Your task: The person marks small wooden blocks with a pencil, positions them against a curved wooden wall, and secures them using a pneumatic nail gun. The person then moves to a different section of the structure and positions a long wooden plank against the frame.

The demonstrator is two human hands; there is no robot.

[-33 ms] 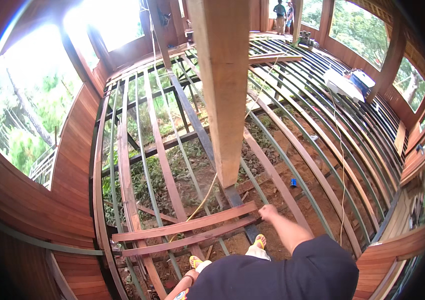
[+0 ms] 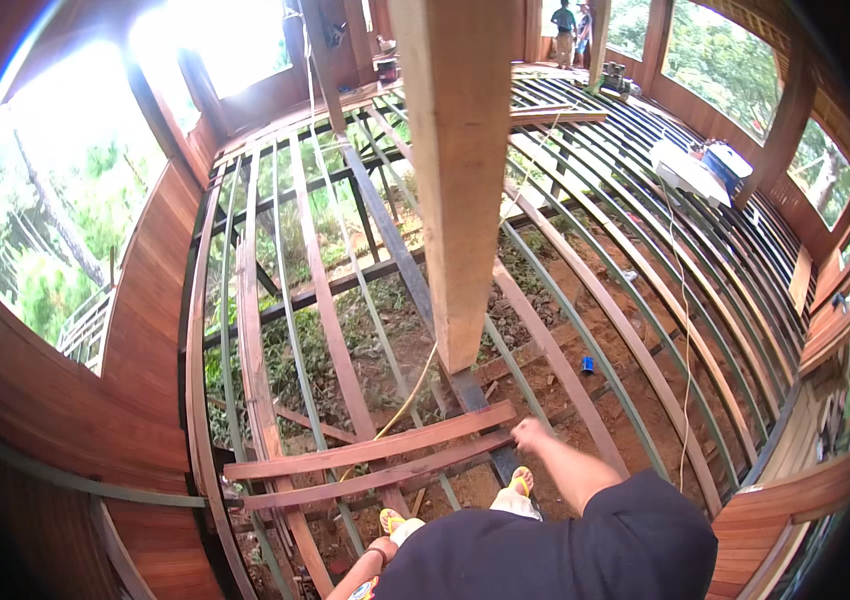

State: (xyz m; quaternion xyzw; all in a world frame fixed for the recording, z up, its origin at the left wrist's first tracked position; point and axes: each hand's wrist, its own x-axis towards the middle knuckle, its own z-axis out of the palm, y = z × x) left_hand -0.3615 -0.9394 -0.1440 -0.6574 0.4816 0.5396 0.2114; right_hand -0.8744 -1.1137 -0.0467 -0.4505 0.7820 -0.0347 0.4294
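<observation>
My right hand (image 2: 528, 432) is stretched forward, its fingers curled. It is close to the right ends of two reddish planks, the farther plank (image 2: 375, 443) and the nearer plank (image 2: 385, 470). Whether anything is inside those fingers is too small to make out. Both planks lie crosswise over the floor joists. Down by my left leg is my left hand (image 2: 382, 548), a dark band at its wrist and its fingers mostly hidden. A thick wooden post (image 2: 460, 200) rises just beyond the planks, its lower end by a dark beam (image 2: 472, 395).
Bare joists (image 2: 330, 310) span gaps over soil and plants. My feet, in yellow sandals (image 2: 521, 484), are among them. A yellow cord (image 2: 410, 400) and a pale cable (image 2: 687, 400) trail across. A blue object (image 2: 588, 365) lies below. Two people (image 2: 565, 35) stand far off.
My right hand has shifted slightly to the left, toward the plank ends. The post and far background sit a little farther right in the picture. The planks stay in place.
</observation>
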